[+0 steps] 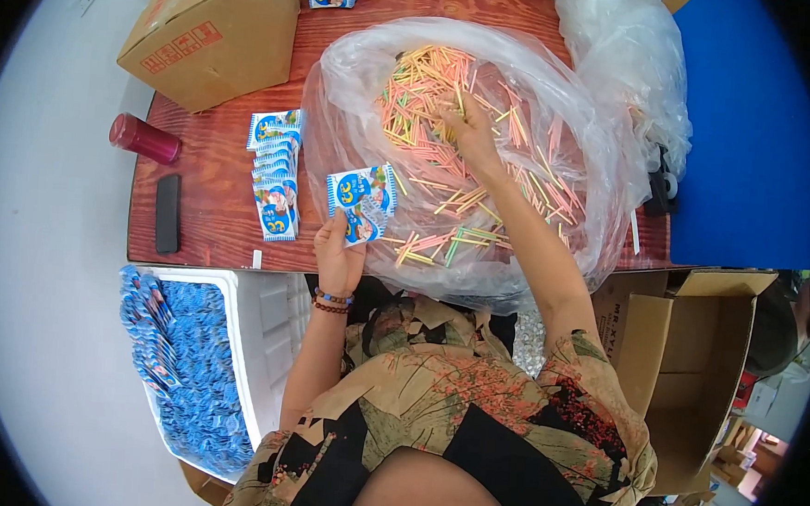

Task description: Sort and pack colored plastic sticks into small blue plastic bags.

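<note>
From where I stand, the person's left hand [338, 256] has blue-and-white packets [362, 190] pinched between thumb and fingers, just left of a big clear plastic bag [341, 91] spread open on the reddish bench [213, 204]. The right hand [473, 132] reaches across to the far part of that bag, fingers curled down at the pile of thin pastel sticks [424, 87], pink, yellow and a few green; I cannot tell whether it has gripped any. More sticks lie scattered inside the bag, toward its near and right sides. Left of the bag runs an overlapping row of similar packets [277, 176], and farther left sit a dark phone [167, 213] and a red cylindrical container [145, 138] on its side. A cardboard box [210, 32] stands at the far left. Near left, below the bench top, a white tub [242, 373] is heaped with blue packets [204, 352] (quite a crowd of them).
</note>
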`<state>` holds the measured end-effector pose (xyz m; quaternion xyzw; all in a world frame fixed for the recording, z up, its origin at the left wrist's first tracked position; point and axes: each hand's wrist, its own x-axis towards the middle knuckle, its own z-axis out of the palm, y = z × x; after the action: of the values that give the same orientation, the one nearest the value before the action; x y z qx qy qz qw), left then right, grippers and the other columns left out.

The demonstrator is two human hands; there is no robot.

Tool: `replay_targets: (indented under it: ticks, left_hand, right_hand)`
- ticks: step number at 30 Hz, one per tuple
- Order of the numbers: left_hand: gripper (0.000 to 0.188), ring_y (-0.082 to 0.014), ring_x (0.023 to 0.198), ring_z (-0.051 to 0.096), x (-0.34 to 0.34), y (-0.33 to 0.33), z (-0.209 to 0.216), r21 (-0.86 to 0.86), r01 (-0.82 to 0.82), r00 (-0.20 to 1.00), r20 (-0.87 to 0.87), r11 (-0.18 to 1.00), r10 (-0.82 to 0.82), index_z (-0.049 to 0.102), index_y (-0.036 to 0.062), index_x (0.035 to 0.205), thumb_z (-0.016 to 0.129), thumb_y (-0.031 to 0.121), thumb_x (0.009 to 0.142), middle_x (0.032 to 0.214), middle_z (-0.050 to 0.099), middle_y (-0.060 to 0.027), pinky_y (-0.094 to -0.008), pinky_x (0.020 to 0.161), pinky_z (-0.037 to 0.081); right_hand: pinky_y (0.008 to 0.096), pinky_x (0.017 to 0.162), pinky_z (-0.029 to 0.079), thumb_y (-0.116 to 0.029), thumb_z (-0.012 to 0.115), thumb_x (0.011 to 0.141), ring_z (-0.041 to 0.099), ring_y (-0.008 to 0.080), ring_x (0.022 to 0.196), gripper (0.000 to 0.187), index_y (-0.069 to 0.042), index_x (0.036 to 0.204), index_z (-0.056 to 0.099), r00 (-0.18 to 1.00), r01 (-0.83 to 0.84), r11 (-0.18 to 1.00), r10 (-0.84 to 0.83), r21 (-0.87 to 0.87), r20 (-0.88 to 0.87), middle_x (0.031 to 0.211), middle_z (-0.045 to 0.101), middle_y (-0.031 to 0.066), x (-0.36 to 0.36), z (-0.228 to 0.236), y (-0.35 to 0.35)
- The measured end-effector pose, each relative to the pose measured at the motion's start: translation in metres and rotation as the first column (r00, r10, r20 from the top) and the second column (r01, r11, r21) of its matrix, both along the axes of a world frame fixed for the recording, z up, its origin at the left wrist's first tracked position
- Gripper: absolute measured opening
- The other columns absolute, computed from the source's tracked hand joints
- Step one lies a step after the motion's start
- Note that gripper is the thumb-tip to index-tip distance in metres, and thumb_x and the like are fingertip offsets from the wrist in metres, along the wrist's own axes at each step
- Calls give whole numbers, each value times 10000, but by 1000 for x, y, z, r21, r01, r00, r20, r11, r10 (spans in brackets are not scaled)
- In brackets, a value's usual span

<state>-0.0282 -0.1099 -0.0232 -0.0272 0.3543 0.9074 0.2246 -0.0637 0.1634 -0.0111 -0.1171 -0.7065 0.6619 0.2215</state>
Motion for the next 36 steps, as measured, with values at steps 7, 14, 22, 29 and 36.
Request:
replay_targets:
  ticks: [7,14,22,29,36]
  left_hand:
    - [224,-158,952,643,0,-1,-3,2,4,1000,3,1000,-4,639,-1,1014,522,188,982,1058,666,-75,-325,845,526]
    - [219,-158,963,641,1,-2,-3,14,9,1000,-6,1000,-9,639,1,1015,524,184,980,1065,665,-77,-334,854,526]
    - [195,-156,960,640,1,0,-2,29,-10,1000,11,1000,10,643,7,1003,526,160,978,1058,668,-74,-335,854,524]
    - [199,-157,963,642,1,-4,-6,30,-5,1000,6,1000,5,642,3,999,523,161,979,1063,665,-79,-326,851,525]
    - [247,-186,1015,617,1,-5,-8,35,32,999,-31,999,-31,613,-15,1071,514,194,983,1106,650,-86,-357,923,479]
  right_hand:
    - [264,845,452,-85,547,921,579,114,964,253,-22,1164,566,988,-101,994,95,47,118,1027,621,36,10,-4,2]
    - [270,850,457,-89,545,928,591,148,938,226,-11,1140,560,995,-46,887,0,460,99,1063,608,73,8,15,2]
    - [320,816,461,-98,542,912,593,219,916,216,-30,1116,562,1000,5,949,-3,314,-6,993,610,119,7,-17,-14]
    - [260,705,435,-87,532,930,523,120,751,111,-35,1026,553,996,72,990,-78,125,43,796,545,30,10,-9,-6]
    - [274,730,437,-73,519,929,530,126,789,58,-54,982,532,999,39,947,-49,320,23,854,582,36,19,-16,3]
